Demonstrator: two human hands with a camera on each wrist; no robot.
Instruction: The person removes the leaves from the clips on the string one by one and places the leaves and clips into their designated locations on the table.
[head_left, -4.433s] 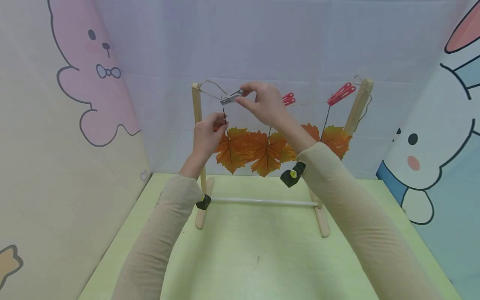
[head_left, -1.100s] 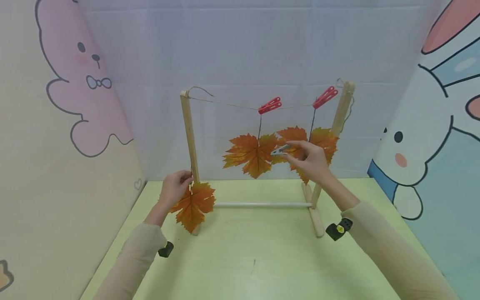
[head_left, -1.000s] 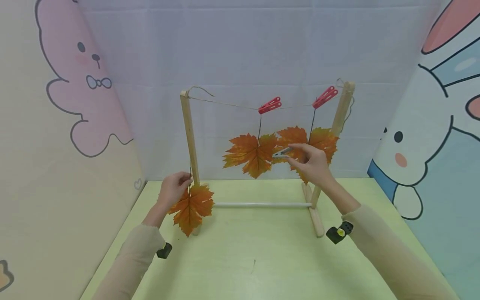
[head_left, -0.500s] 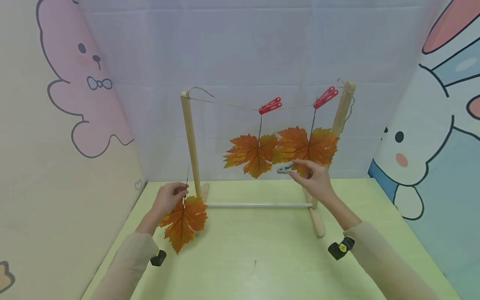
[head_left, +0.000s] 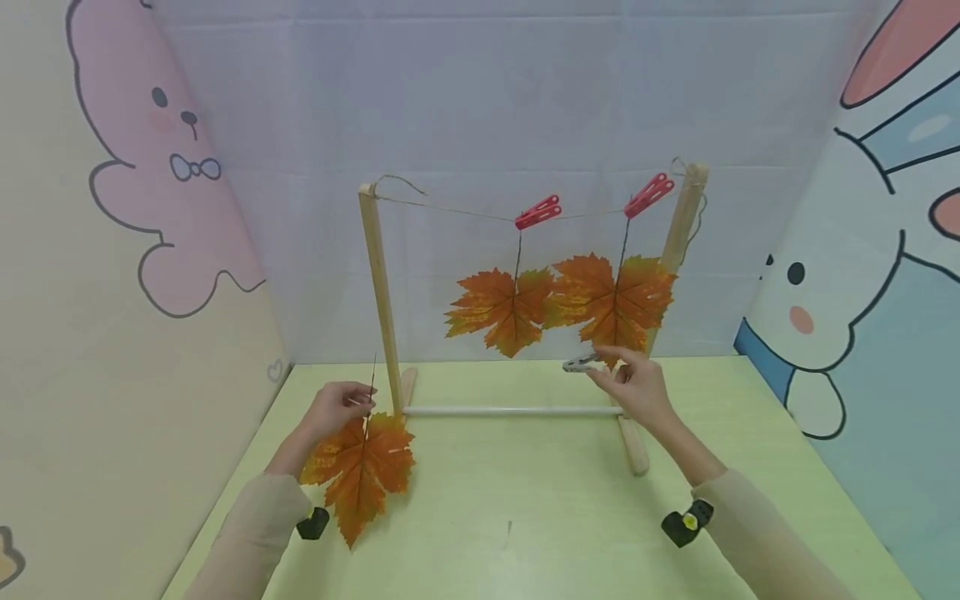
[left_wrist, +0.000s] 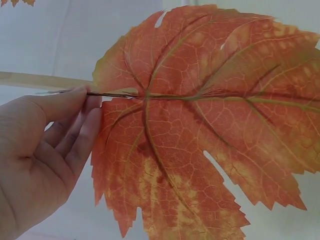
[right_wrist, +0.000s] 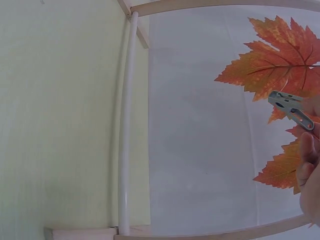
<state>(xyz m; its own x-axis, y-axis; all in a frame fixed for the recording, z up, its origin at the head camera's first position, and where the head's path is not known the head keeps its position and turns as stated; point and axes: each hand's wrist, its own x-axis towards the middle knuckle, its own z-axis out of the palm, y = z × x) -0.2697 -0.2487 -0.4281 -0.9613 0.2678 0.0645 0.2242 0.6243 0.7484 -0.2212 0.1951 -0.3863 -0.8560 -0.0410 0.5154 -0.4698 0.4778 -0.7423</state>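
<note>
My left hand (head_left: 339,408) pinches the dark stem of an orange maple leaf (head_left: 363,467), which hangs below the fingers at the left of the rack. In the left wrist view thumb and fingers meet on the stem, and the leaf (left_wrist: 200,110) spreads out to the right. A grey clothespin (head_left: 579,364) is pinched by its handles between thumb and fingers of my right hand (head_left: 637,385), in front of the white rod's right half. Two more maple leaves (head_left: 513,308) hang from the string by red clothespins (head_left: 537,212).
A wooden rack stands on the pale green table (head_left: 480,500), with a left post (head_left: 381,292), a right post (head_left: 684,217) and a white rod (head_left: 510,410) low between them. Twine (head_left: 450,207) runs between the post tops. Walls with cartoon animals flank the table.
The grey clothespin has come off the string, and the left leaf has come away with my left hand, down and leftward. Over the last second both hands sink lower, still holding them.
</note>
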